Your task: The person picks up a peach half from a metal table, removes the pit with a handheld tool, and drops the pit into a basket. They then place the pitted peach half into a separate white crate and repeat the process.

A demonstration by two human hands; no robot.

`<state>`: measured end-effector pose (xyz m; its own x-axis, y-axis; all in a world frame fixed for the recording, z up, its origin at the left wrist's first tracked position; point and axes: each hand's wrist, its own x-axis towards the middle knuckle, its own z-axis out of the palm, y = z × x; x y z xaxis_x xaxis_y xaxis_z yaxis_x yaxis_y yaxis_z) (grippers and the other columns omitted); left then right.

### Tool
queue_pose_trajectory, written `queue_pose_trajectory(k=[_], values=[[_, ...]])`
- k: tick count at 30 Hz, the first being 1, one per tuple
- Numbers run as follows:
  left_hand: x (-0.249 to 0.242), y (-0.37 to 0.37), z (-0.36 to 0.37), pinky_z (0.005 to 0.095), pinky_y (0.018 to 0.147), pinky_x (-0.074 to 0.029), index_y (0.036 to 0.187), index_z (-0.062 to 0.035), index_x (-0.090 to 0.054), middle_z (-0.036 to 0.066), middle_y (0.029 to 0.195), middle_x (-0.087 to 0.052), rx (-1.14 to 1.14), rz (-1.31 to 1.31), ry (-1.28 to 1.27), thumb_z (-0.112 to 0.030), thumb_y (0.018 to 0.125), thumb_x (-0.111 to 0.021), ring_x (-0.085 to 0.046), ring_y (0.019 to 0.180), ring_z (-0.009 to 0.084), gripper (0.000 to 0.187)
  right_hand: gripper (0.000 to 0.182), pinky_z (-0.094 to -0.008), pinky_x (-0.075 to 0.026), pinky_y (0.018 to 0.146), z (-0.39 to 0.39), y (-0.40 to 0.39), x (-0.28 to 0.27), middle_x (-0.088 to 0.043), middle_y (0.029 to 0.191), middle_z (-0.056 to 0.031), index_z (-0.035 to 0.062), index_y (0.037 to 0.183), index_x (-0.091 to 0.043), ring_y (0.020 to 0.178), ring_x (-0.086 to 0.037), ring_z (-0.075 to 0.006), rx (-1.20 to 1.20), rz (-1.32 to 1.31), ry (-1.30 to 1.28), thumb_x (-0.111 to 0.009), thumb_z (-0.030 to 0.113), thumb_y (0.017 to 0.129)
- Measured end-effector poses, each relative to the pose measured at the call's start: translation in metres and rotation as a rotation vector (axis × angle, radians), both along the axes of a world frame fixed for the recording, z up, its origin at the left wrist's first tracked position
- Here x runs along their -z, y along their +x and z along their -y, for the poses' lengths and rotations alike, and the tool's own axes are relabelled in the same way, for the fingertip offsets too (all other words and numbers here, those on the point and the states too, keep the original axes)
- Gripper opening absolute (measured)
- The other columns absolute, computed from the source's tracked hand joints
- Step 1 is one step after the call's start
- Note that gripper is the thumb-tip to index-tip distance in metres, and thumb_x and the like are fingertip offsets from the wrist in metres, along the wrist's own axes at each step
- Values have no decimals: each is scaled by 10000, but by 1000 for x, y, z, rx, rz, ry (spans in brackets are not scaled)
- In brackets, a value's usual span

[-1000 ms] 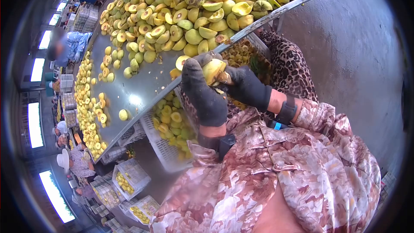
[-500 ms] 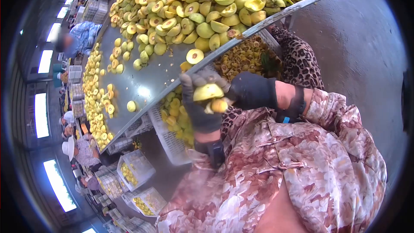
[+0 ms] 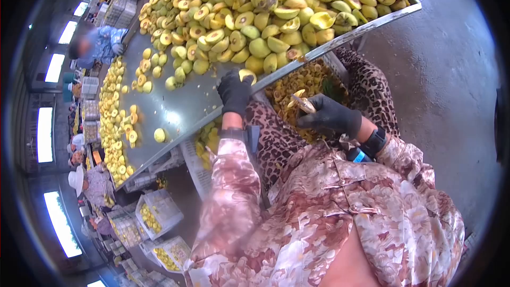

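Observation:
At the near edge of the metal table (image 3: 196,93), my left hand (image 3: 234,93), in a dark glove, has its fingers curled at a yellow peach half (image 3: 247,75). The glove partly covers this half. My right hand (image 3: 332,118), also gloved, is closed around a small metal pitting tool (image 3: 304,104) that points up and left. A yellow scrap of fruit (image 3: 298,94) is at the tool's tip. Below that hand, a crate holds a heap of peach cores and scraps (image 3: 289,87).
A large pile of peach halves (image 3: 239,26) covers the table's far part. Cut pieces (image 3: 114,133) line its left edge. A white crate (image 3: 197,172) stands below the table. Another person (image 3: 101,42) works across it; more people and crates (image 3: 154,215) are at left.
My left hand has moved up and left to the peach half on the table; the half it held before is gone from it. My right hand has moved right and slightly down with the tool.

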<state>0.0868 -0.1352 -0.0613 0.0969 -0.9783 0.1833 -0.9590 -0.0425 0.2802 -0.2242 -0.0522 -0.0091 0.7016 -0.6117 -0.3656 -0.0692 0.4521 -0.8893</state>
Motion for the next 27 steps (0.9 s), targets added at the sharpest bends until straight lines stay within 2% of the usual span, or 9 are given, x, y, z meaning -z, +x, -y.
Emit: queue_pose_trajectory(k=[2,6,8,12,15,16,20,24,27], values=[[-5,15,18,426,895,-557,1189,10,-688,202,1143,-704,78,-186,209,-321,835,-764,-697,962,363,491,176,-323,-495,659,-8,-2,12,-620,733,-48,38,979,-680,682,-579,-126,195,35,-54,-665,214,970],[-61,-9,-27,358,819,-596,1163,18,-665,95,1044,-672,-107,-1313,-102,-257,830,-768,-686,912,227,443,225,-320,-462,674,-10,-9,32,-618,824,-50,23,1046,-625,727,-522,-114,260,-143,-493,-658,234,976],[-64,-14,-53,391,889,-602,1264,34,-589,151,1089,-662,-119,-1625,-156,-274,957,-669,-682,973,271,442,228,-354,-493,678,-16,-7,9,-666,881,-115,37,1068,-636,728,-608,-179,222,27,-353,-644,241,967],[-88,-47,-96,504,1082,-516,1334,72,-510,225,1263,-622,-10,-2003,-252,-305,1058,-526,-618,1176,392,468,294,-449,-533,635,-17,-18,56,-729,950,-155,42,1108,-644,826,-716,-356,-374,-835,-940,-612,302,974],[-91,-64,-107,496,1112,-488,1352,70,-507,238,1324,-594,-29,-2388,-231,-319,1083,-496,-583,1237,397,473,279,-433,-513,615,-21,6,39,-727,879,-155,34,1066,-653,790,-713,-325,19,-455,-962,-619,299,982],[-89,-71,-115,473,1147,-448,1386,20,-522,152,1361,-585,-41,-1890,-210,-342,1077,-511,-565,1261,303,476,245,-435,-497,625,-16,15,16,-699,819,-184,22,996,-629,770,-694,-344,64,-304,-780,-610,266,1005],[-105,-97,-118,427,1115,-453,1413,13,-515,130,1358,-582,83,-1999,-177,-351,1080,-505,-579,1250,269,493,177,-424,-478,630,-12,22,-7,-629,752,-186,9,943,-566,688,-629,-389,126,26,-487,-590,170,1014],[-98,-91,-121,403,1082,-486,1410,2,-521,119,1331,-600,39,-1944,-238,-360,1069,-528,-593,1231,255,497,183,-366,-471,599,-28,15,-13,-603,723,-137,-6,928,-598,609,-592,-303,491,26,-841,-593,159,1007],[-96,-93,-127,389,1048,-514,1404,-5,-532,113,1313,-616,-28,-1859,-250,-368,1058,-557,-605,1219,247,502,154,-357,-465,596,-12,-3,56,-596,720,-151,1,939,-616,613,-584,-314,-479,-771,-777,-590,138,1004]])
